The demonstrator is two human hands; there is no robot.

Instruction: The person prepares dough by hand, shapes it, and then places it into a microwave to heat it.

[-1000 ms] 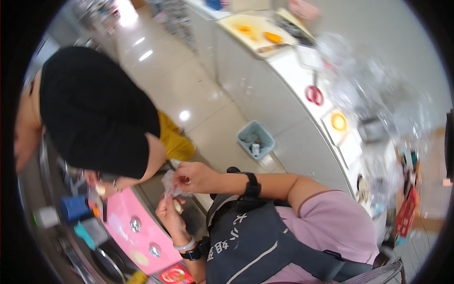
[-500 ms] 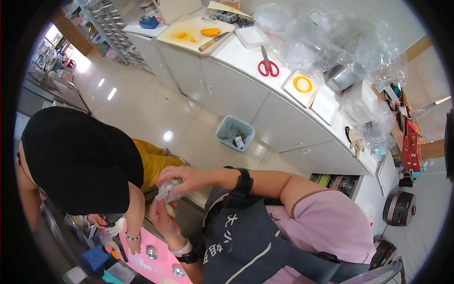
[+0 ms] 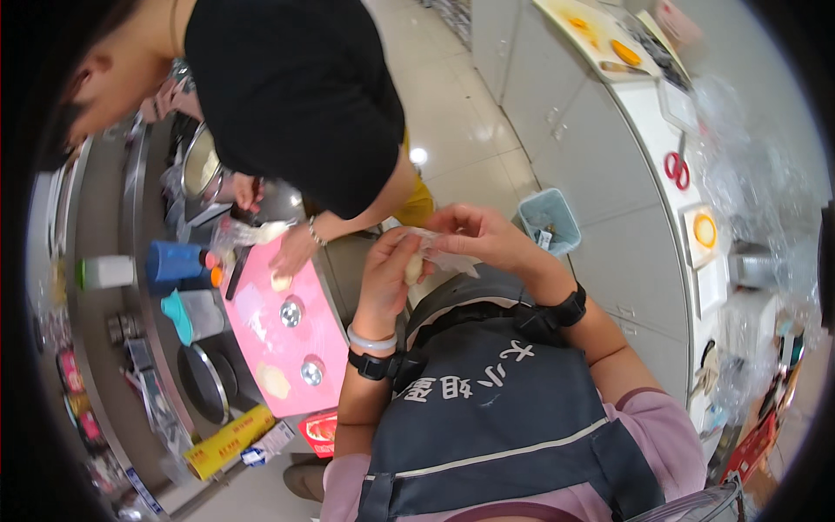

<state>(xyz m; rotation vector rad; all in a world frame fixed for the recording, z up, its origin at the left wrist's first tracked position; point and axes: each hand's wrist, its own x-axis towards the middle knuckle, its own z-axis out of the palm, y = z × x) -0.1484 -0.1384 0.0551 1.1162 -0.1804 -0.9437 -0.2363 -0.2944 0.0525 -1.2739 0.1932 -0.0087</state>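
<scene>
My left hand [image 3: 383, 283], with a pale bangle at its wrist, is closed round a small lump of pale dough [image 3: 413, 271]. Crumpled clear plastic film [image 3: 452, 261] stretches between my hands, and my right hand [image 3: 483, 237] pinches it beside the dough. Both hands are raised in front of my dark apron. To the left is a pink mat [image 3: 270, 335] bearing two small metal tins [image 3: 291, 311] and a flattened piece of dough [image 3: 273, 380]. A co-worker's hand [image 3: 294, 254] is on the mat, close to another pale dough piece [image 3: 281, 283].
The co-worker in a black top [image 3: 296, 104] leans in from the far left. Beside the mat are a frying pan [image 3: 202, 383], a yellow box [image 3: 228, 442] and a blue jug [image 3: 174, 261]. A bin [image 3: 561, 222] stands before the right counter, which holds red scissors [image 3: 677, 170].
The view has turned left, bringing more of the pink mat and shelves into sight. My hands stay together on the dough and film; the film now hangs out beneath my right hand.
</scene>
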